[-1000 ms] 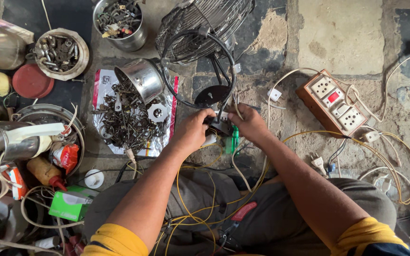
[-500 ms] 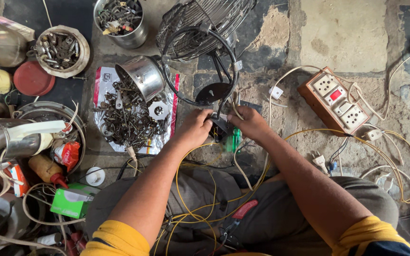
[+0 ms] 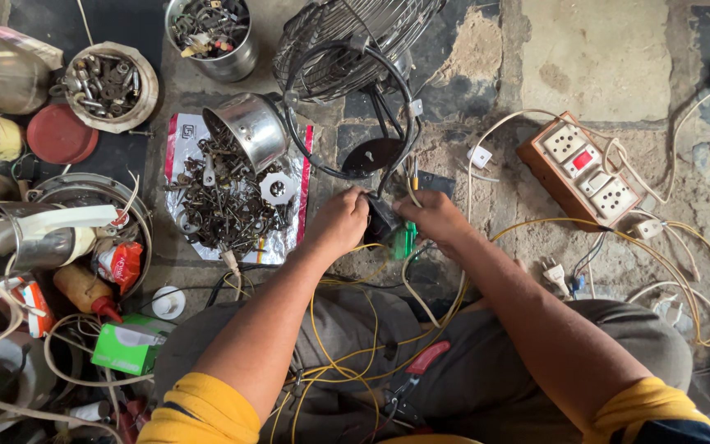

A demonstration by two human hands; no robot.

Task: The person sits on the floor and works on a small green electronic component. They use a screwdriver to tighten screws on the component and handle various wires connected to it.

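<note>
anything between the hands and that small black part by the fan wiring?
Nothing visible. The left hand and right hand both already grip the small black part; a green-handled tool lies just under the right hand.

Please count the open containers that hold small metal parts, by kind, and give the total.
Upright steel can: 1
Round pale bowl: 1
Tipped steel pot, lying on the foil sheet: 1
Total: 3
</note>
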